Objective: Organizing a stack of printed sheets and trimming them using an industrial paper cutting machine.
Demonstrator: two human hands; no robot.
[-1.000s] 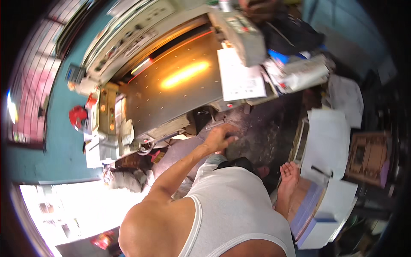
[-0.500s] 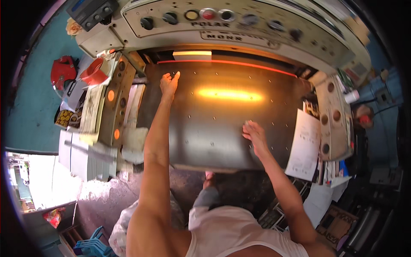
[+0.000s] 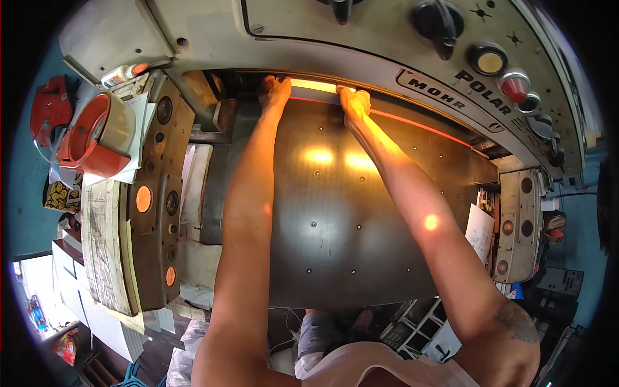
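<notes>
Both arms stretch far forward over the dark metal bed of a large paper-cutting machine. Under its front edge lies a small pale stack of paper, its top brightly lit. My left hand is closed at the stack's left end, the fingertips partly in shadow. At the right end my right hand has its fingers curled against the stack, the tips hidden beneath the machine's edge. A red light line crosses the bed beside the hands and falls along the stack's near side.
A control panel with knobs and buttons overhangs the bed. On the left side table stand a red-rimmed tub and a glue bottle. White printed sheets lean by the right side table.
Both hands have moved forward to the stack, the right one also leftward from the bed's near right part. They now grip its two ends. The head view has come closer and turned.
</notes>
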